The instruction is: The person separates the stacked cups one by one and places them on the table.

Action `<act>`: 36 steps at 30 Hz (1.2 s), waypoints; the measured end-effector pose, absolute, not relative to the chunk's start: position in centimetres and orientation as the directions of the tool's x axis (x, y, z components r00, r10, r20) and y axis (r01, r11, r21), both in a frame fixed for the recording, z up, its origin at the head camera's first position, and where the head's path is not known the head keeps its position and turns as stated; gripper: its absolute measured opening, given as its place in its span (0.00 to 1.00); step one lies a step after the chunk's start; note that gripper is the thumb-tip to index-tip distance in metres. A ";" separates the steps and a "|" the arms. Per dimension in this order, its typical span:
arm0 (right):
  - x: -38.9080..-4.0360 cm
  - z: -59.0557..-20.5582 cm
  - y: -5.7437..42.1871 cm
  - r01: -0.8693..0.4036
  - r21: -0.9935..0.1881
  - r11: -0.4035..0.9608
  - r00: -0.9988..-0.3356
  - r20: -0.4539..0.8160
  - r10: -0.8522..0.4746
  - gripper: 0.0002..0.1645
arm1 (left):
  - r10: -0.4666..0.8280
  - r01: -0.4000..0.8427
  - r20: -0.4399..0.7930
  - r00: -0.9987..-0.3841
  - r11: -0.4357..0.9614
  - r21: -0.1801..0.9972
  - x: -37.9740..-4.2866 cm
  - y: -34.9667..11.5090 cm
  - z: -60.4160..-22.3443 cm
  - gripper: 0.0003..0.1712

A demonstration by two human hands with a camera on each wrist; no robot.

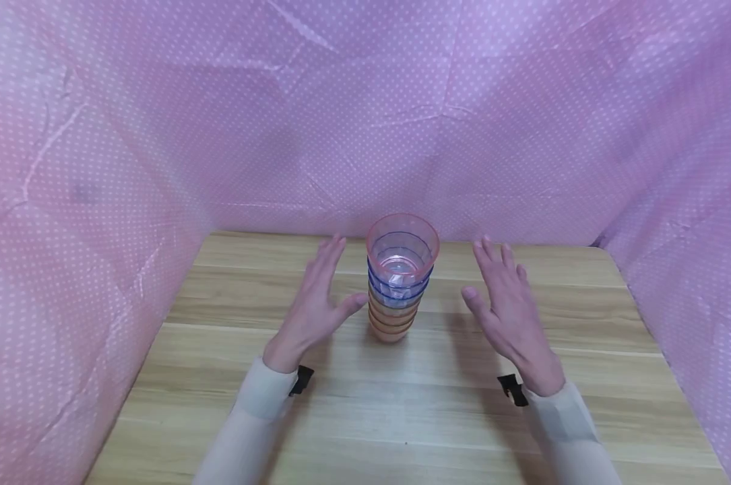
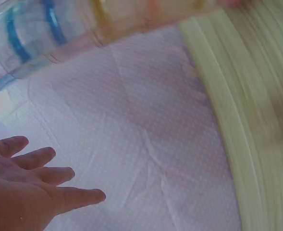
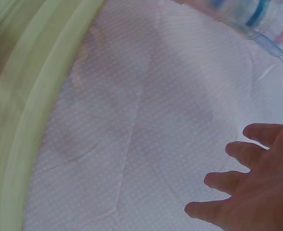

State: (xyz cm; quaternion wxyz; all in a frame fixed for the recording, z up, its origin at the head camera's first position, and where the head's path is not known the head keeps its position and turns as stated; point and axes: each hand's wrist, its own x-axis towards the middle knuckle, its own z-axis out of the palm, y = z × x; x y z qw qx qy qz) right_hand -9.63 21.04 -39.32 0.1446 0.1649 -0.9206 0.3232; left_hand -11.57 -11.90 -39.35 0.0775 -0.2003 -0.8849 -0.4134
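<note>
Dotted pink cloth (image 1: pixel 365 121) surrounds the back and sides of the wooden desk (image 1: pixel 401 417). A stack of transparent cups (image 1: pixel 395 296), rimmed pink, blue and amber downward, stands upright on it, between the left hand (image 1: pixel 316 296) and the right hand (image 1: pixel 511 313). Both hands' fingers are extended, parted and hold nothing; left-thumb contact with the stack cannot be determined.

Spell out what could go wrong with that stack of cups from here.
The tall stack of nested cups narrows toward its base, so a bump from the left hand, whose thumb appears very near its side, might tip it. The right hand stands apart from it and may not steady it in time. Being nested, the cups could also stick together when pulled apart.
</note>
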 end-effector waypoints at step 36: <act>-11.6 -32.8 17.2 -0.582 -0.689 0.433 -0.810 0.441 -0.387 0.42 | 0.343 0.388 0.295 -0.892 0.245 0.889 -12.4 -9.1 -37.6 0.62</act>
